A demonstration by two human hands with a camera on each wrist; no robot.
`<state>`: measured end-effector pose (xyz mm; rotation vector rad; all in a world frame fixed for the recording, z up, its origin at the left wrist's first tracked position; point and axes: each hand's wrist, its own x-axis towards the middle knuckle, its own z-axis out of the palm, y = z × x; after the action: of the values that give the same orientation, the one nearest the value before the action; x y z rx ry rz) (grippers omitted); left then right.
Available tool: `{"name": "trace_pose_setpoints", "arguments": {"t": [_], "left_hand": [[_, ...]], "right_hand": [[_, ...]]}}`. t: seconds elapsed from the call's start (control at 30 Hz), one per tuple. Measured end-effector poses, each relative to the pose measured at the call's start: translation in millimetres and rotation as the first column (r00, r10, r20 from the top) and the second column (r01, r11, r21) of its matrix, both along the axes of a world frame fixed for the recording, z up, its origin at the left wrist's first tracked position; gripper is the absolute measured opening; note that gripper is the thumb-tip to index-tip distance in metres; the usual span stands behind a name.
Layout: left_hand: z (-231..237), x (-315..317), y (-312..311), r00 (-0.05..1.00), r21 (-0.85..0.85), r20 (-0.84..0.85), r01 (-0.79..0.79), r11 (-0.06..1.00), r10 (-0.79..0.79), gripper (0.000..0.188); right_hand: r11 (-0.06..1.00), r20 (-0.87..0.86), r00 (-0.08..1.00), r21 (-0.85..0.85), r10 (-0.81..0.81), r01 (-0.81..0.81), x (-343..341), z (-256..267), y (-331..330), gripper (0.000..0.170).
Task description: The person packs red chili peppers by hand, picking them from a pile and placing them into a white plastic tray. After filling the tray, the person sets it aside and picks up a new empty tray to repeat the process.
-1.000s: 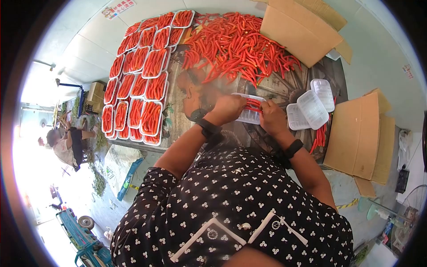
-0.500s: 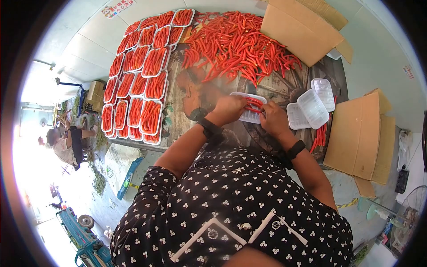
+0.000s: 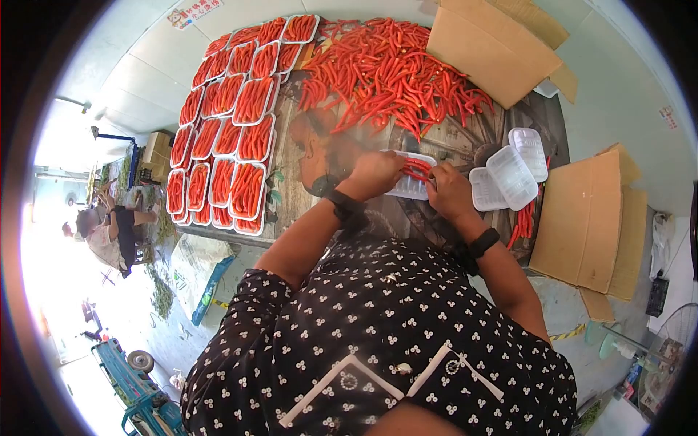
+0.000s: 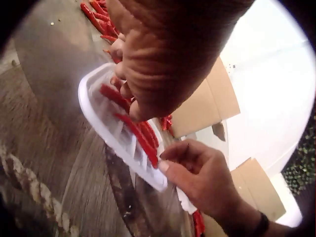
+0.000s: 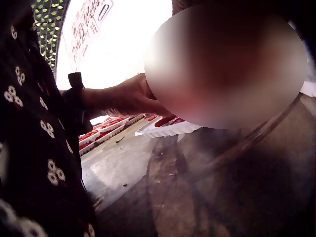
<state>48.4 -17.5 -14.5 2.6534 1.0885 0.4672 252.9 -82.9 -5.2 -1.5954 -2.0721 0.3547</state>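
A white plastic tray (image 3: 408, 190) lies on the table in front of the person, with a few red chili peppers (image 3: 417, 168) over it. The left hand (image 3: 374, 175) comes in from the left and curls its fingers around the peppers' one end; the left wrist view shows its fingertips down at the tray. From the other side the right hand (image 3: 449, 193) pinches the pepper tips between thumb and fingers, close to the tray's end wall. In the right wrist view a blurred patch hides most of the work, while the left hand (image 5: 129, 96) shows beside the tray's ribbed rim.
A large heap of loose chilies (image 3: 392, 73) spreads across the back. Rows of filled trays (image 3: 249, 190) are stacked at the left. Empty trays (image 3: 512, 179) lie right of the hands, near more chilies (image 3: 522, 227). Cardboard boxes (image 3: 578, 225) stand at the right and back right.
The tray has shifted slightly to the right under the hands. Both hands stay at the peppers with only small movements.
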Motion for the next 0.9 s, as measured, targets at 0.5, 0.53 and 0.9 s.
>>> {"name": "trace_pose_setpoints", "arguments": {"t": [0.5,0.53,0.9], "left_hand": [[18,-82,56,0.916,0.104,0.090,-0.400,0.911,0.392,0.028],[23,-77,56,0.889,-0.041,-0.038,-0.457,0.888,0.456,0.028],[28,-68,11,0.950,-0.070,-0.178,-0.272,0.960,0.256,0.028]], "right_hand": [[0.993,-0.066,0.992,0.040,-0.112,0.114,6,-3,1,0.015],[0.993,-0.073,0.992,0.042,-0.106,0.109,7,-3,1,0.014],[0.994,-0.102,0.989,0.014,-0.106,0.108,9,-8,0,0.014]]}}
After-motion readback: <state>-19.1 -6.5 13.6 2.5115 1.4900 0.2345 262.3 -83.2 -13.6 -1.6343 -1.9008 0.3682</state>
